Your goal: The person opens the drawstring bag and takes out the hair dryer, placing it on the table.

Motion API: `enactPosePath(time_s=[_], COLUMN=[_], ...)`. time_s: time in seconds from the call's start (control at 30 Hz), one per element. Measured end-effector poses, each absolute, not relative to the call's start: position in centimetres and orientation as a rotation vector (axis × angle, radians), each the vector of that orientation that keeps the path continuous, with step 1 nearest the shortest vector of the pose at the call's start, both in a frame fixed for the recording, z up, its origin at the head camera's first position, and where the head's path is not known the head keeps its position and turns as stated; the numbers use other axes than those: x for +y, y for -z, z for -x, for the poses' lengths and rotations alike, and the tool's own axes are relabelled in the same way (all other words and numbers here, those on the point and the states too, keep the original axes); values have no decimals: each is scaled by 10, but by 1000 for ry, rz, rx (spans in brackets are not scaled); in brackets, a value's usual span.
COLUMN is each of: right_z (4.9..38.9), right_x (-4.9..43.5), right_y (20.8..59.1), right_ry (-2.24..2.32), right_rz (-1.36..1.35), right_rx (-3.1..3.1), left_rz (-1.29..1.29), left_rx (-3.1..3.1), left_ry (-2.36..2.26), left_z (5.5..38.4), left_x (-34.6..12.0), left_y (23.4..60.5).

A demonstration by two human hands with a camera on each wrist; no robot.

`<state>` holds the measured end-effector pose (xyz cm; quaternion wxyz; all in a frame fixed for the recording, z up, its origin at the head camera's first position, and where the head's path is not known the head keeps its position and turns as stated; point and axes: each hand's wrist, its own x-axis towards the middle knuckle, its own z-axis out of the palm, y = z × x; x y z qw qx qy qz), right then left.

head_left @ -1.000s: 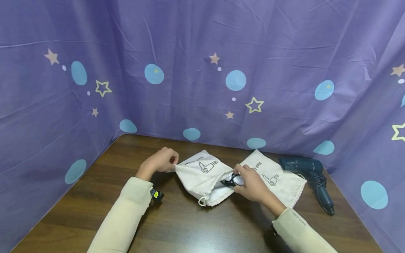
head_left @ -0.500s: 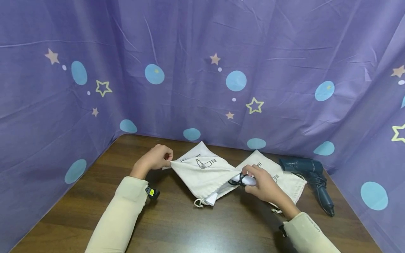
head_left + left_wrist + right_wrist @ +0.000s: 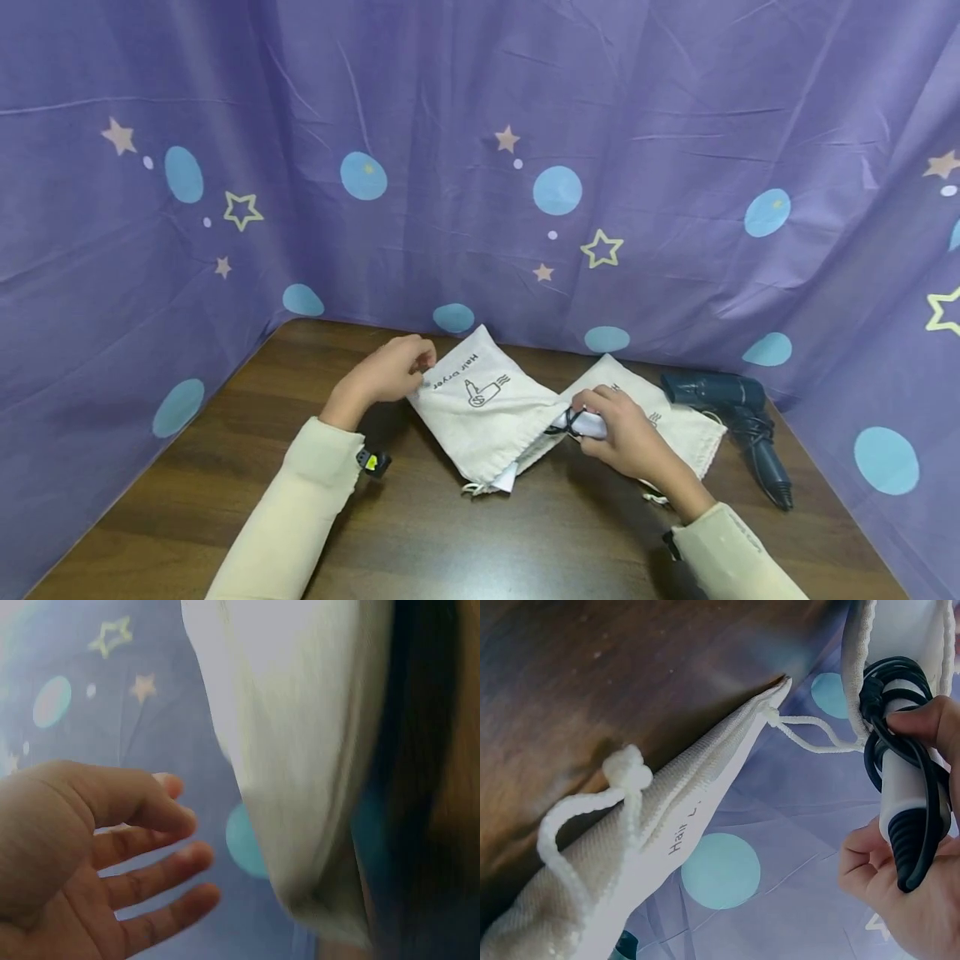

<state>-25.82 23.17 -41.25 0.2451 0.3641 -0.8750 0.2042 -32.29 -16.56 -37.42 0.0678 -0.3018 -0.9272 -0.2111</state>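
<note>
A white hair dryer (image 3: 590, 426) with a black cord (image 3: 895, 669) wound round its handle lies partly inside a cream drawstring bag (image 3: 480, 429) printed "Hair Dryer". My right hand (image 3: 626, 433) grips the handle at the bag's mouth; the right wrist view shows thumb and fingers round handle and cord. Most of the dryer is hidden by the cloth. A white piece (image 3: 506, 478) pokes out of the mouth's lower side; its kind is unclear. Near the bag's left side is my left hand (image 3: 382, 371), fingers loosely bent, apart from the cloth in the left wrist view.
A second cream drawstring bag (image 3: 693, 446) lies flat on the right, partly behind my right hand. Beside it rests a dark teal hair dryer (image 3: 720, 392) with its cord wrapped round the handle. A purple curtain (image 3: 450, 233) closes off the wooden table's (image 3: 420, 533) back and sides.
My right hand has moved right with the handle, drawing it further out of the bag. The left hand pulled the bag's corner leftward, then let go, and the cloth has flattened out.
</note>
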Motion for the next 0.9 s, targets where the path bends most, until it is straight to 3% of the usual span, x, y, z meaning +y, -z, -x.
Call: enactPosePath(time_s=[0.5, 0.9], right_z=[253, 255], right_x=[225, 223], right_y=[411, 411], right_ry=[-406, -168], right_rz=[-988, -1038], right_rx=[-2347, -2283], left_rz=[1066, 1165], left_rx=[-2805, -2770], left_ry=[129, -25], left_z=[328, 338], left_x=[-76, -70], left_y=[360, 369])
